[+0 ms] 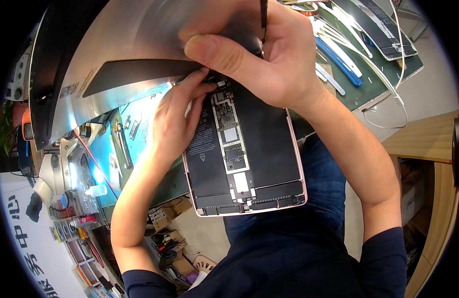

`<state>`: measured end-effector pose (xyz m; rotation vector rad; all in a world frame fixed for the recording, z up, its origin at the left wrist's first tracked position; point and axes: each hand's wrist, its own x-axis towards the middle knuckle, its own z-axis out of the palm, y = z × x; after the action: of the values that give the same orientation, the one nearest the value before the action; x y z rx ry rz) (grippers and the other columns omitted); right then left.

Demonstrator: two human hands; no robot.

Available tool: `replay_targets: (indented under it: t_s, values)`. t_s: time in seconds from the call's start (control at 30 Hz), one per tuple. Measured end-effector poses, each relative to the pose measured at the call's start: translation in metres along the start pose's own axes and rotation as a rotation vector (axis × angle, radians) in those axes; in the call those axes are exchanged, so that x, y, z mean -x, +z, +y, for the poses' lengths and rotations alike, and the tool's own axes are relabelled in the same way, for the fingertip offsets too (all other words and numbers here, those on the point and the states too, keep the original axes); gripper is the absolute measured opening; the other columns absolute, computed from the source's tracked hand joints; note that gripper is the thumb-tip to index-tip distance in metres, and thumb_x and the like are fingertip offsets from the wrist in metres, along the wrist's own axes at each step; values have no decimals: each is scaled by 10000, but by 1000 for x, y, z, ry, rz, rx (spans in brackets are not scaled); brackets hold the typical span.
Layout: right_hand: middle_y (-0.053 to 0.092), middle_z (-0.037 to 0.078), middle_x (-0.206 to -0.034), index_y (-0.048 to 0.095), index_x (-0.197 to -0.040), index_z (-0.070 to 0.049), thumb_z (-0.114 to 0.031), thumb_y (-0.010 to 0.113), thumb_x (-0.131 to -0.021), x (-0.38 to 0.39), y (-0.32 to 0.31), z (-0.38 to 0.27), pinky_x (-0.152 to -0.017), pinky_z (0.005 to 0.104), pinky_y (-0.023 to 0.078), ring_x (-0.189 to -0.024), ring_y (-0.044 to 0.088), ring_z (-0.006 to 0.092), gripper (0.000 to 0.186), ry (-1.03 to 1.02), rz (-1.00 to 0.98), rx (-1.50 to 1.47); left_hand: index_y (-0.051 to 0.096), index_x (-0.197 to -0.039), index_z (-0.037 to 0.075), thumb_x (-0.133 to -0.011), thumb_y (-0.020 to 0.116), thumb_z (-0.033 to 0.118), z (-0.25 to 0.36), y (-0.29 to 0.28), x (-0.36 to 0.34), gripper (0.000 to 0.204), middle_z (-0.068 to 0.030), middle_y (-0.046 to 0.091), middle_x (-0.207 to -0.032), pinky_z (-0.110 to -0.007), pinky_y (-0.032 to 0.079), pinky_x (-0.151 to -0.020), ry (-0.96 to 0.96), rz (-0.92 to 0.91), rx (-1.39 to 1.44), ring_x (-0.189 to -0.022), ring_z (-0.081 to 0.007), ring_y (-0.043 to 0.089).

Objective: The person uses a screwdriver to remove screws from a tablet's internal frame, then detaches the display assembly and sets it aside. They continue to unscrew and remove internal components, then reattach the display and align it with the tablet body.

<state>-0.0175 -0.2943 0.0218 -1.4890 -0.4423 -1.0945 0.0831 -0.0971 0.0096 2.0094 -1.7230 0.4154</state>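
Observation:
An opened tablet (279, 154) with a pink-gold rim lies in front of me, its black batteries and long logic board (230, 135) exposed. Its display panel (145, 37), with a shiny metal back and a black strip, is lifted at the far end. My right hand (281, 67) grips the panel's edge, thumb on the metal side, other fingers partly hidden. At the top end of the board, my left hand (172, 116) has its fingertips pressed together beside the connectors; whatever they pinch, if anything, is hidden.
To the right lie white and blue pry tools (338, 59), a white cable (399, 99) and another opened tablet (378, 30). A blue work mat (107, 144) with small parts is at left, beside a small dropper bottle (96, 190). A wooden cabinet (423, 139) stands right.

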Motion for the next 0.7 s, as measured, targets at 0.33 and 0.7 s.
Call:
replay_targets:
  t_s: [0.33, 0.7]
  values:
    - [761, 104, -877, 758, -1044, -2, -112, 799, -919, 2, -2, 9, -690, 264, 561, -744, 732, 145, 172, -78, -35, 16, 581, -1364, -13, -895, 675, -112, -1, -1, 2, 489, -126, 778, -1101, -404, 572, -900, 26, 7, -20, -1015, -323, 735]
    - [778, 107, -932, 758, -1093, -10, -105, 792, -920, 6, -5, 0, -729, 269, 575, -797, 751, 145, 200, -24, -92, 98, 581, -1340, -31, -894, 662, -118, -2, -4, 2, 461, -134, 775, -1086, -406, 576, -861, 56, -32, -42, -977, -327, 732]
